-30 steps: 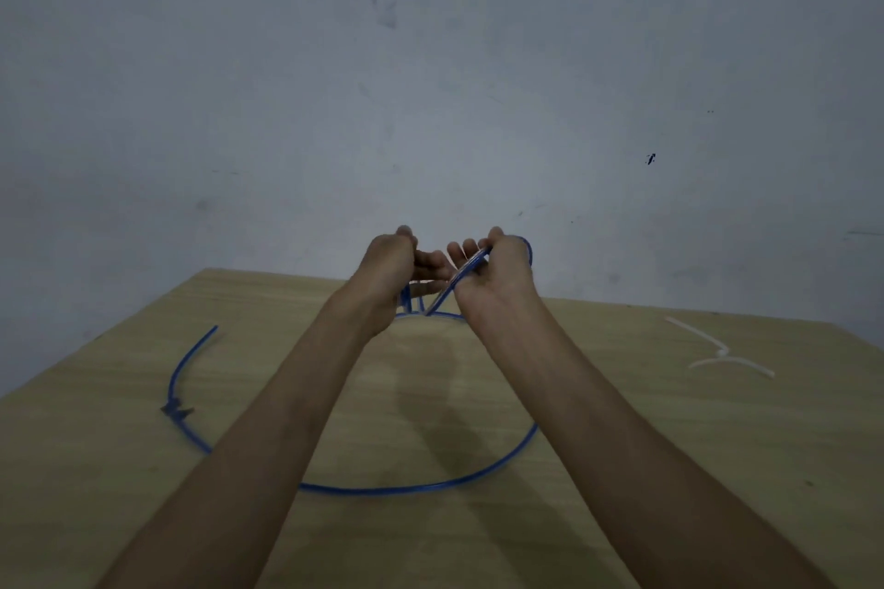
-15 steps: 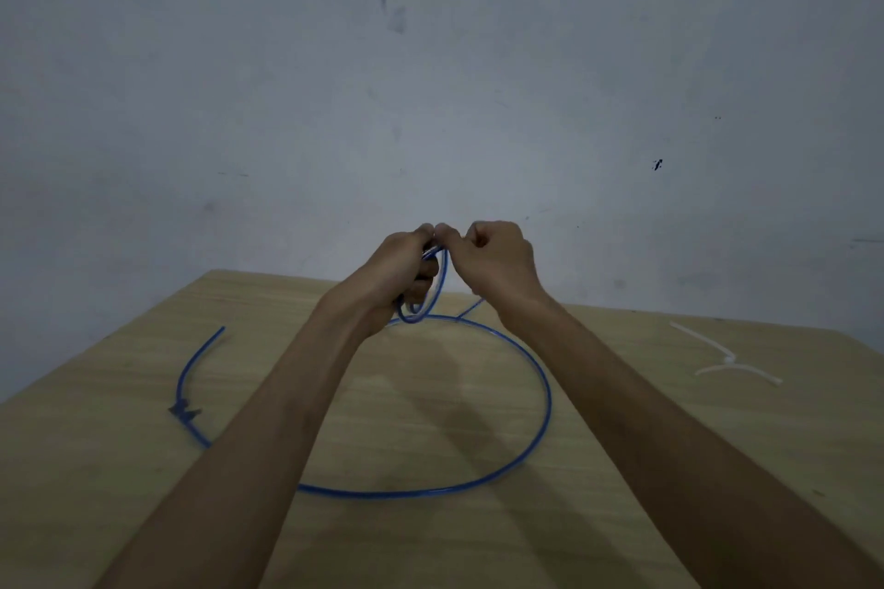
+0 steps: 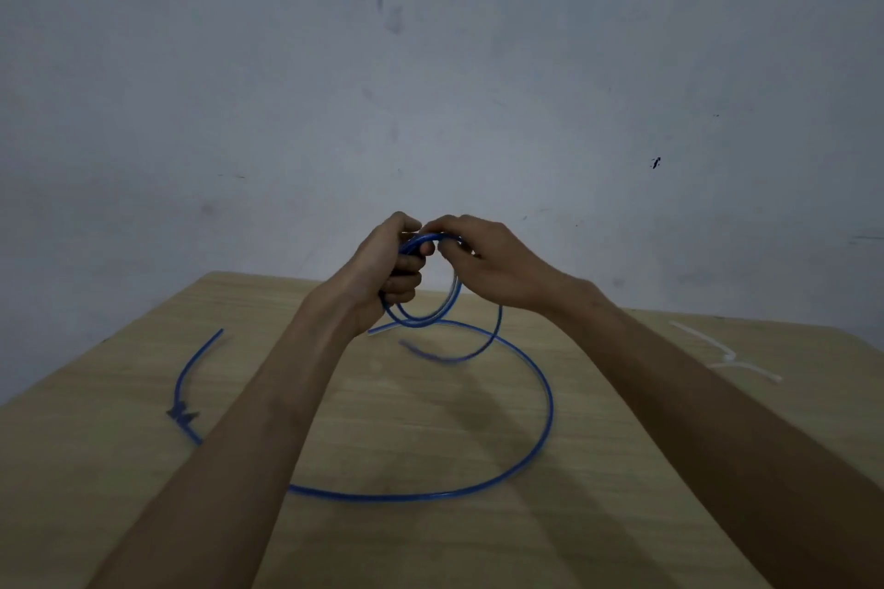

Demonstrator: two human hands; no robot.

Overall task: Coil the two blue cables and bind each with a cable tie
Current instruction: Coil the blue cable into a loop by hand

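Two bare hands meet above the far middle of the desk, both holding the blue cable. The left hand has its fingers curled round a gathered bunch of small round loops. The right hand pinches the top of the same loops between thumb and fingertips, just beside the left thumb. The loops hang below the hands as neat rings, one inside another.

The cable is thin and round, with a smooth, slightly glossy plastic skin. One short end under the loops is blurred, so its shape is unclear. From the hands the rest drops to the desk and lies in one wide, open curve. It sweeps out to the right, bends back along the near side and passes under the left forearm. It comes out on the left and arcs away to a free tip near the far left edge. A small dark lump sits on that left stretch, too blurred to name.

Far right on the desk, well apart from the cable, lie thin white cable ties, flat and crossing each other. The desk is pale wood-grain board, matt and smooth. Behind it stands a dull grey wall, flecked with dark scuffs.
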